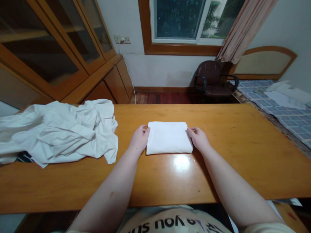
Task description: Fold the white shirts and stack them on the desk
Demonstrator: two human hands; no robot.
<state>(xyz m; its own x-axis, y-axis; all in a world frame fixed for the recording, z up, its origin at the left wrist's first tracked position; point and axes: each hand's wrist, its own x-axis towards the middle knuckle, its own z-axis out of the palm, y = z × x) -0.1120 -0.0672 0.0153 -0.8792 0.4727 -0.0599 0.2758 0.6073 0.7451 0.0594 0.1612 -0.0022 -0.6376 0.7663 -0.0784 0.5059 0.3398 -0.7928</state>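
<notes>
A white cloth (169, 138), folded into a neat flat rectangle, lies on the wooden table (243, 145) in front of me. My left hand (140, 138) is at its left edge, thumb on top and fingers curled at the side. At the right edge, my right hand (198, 138) pinches the cloth in the same way. Both hands rest low, near the tabletop. The fingertips beneath the cloth are partly hidden.
A crumpled heap of white fabric (70, 129) covers the table's left end, with something dark striped under it. Beyond the table stand a glass-door cabinet (60, 48), an office chair (211, 77) and a bed (279, 100) with a checked cover.
</notes>
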